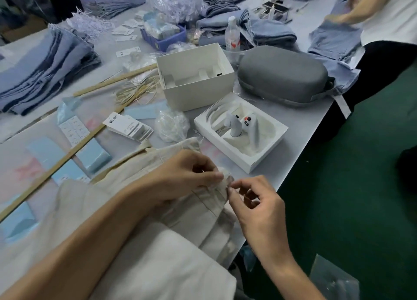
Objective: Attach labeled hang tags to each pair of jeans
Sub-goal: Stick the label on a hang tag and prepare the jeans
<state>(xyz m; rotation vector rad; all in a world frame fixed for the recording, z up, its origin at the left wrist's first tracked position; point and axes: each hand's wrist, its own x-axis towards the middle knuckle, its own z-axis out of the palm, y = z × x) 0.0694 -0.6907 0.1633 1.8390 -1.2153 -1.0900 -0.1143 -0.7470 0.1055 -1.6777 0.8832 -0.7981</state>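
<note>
**Both hands pinching at waistband**

Cream jeans [140, 220] lie under both hands. L hand [180, 178] pinches waistband edge; R hand [255, 207] pinches something tiny just beside it, fingertips nearly touching. Hang tags [129, 126] well beyond L hand, nearer L.

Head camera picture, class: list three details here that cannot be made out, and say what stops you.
1. What the left hand and right hand pinch at the cream fabric garment: too small, covered by fingertips.
2. Print on the white card hang tags: too small and blurred.
3. The second person in the white shirt: cut off by the top and right edges.
</note>
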